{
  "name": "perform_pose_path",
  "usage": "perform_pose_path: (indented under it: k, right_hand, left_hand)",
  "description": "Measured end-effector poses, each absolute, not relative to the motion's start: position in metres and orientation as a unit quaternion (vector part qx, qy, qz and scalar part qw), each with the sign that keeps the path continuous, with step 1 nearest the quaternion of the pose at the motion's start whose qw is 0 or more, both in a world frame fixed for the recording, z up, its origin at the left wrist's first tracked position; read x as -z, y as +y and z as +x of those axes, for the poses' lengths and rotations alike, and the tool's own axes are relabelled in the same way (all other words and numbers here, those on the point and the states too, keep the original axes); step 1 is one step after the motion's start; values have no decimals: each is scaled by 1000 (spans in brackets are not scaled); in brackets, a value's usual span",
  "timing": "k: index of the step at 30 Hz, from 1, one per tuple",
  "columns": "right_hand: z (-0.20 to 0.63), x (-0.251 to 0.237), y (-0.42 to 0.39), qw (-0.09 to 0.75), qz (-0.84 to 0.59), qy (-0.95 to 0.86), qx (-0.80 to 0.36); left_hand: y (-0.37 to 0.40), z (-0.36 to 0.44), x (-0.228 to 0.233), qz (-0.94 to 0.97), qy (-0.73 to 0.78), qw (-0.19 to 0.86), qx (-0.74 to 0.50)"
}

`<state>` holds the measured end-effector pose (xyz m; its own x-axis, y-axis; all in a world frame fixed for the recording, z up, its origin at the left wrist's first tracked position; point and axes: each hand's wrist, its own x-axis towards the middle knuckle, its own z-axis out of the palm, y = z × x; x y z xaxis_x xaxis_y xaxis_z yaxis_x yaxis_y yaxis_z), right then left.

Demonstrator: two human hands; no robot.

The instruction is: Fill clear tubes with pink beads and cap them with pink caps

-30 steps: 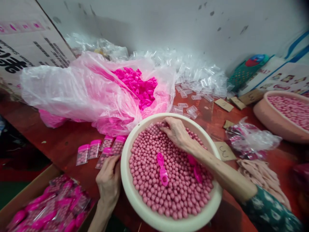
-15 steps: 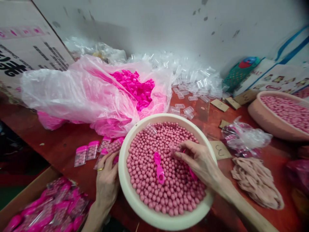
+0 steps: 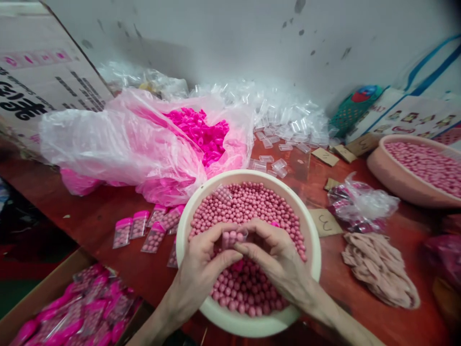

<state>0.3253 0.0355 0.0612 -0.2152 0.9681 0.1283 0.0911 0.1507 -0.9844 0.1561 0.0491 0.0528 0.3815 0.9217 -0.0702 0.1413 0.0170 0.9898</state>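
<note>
Over a cream bowl [image 3: 312,230] of pink beads [image 3: 252,202], my left hand [image 3: 203,262] and my right hand [image 3: 277,254] meet. Between their fingertips is a small clear plastic box [image 3: 233,236] with pink beads inside. Both hands are closed on it, thumbs toward me. Another clear box [image 3: 223,193] lies on the beads near the bowl's far side. A bit of bright pink plastic [image 3: 274,224] shows behind my right fingers; more pink plastic is partly hidden under the hands.
Filled boxes with pink caps [image 3: 139,223] lie left of the bowl. A carton [image 3: 46,276] of filled packs stands lower left. Behind are a bag [image 3: 118,139] of pink caps and a heap of clear boxes [image 3: 281,110]. At right are a cloth [image 3: 380,269] and a second basin [image 3: 389,168].
My left hand has moved from the capped boxes left of the bowl to over the beads. My right hand has shifted left, and both now hold the clear box together.
</note>
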Motion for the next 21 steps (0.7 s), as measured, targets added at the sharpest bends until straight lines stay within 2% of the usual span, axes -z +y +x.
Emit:
perform_pose_path:
  k: [2,6,9,12,14,17,21]
  right_hand:
    - [330,-59,37,439,-436,-618,-485]
    - [352,-52,48,400,-535,-619,-413]
    - [353,-51,50,319,-592,-659,-336]
    - [333,-47,43,216,-601,-715,-286]
    - [317,-41,38,178,-603,-742,-231]
    - [308,-33,36,169,-608,-746,-210]
    - [320,-37,44,226,-607,-688,-326]
  left_hand:
    - [51,157,-49,572,439,590,-363]
    - [54,148,-42,519,501,549,-423]
    - [57,144,-40,492,523,534,-446]
    - [57,143,-39,482,520,541,-452]
    - [56,143,-38,473,517,549,-456]
    - [55,142,-35,459,510,561,-464]
    - [54,139,-33,465,506,569,-452]
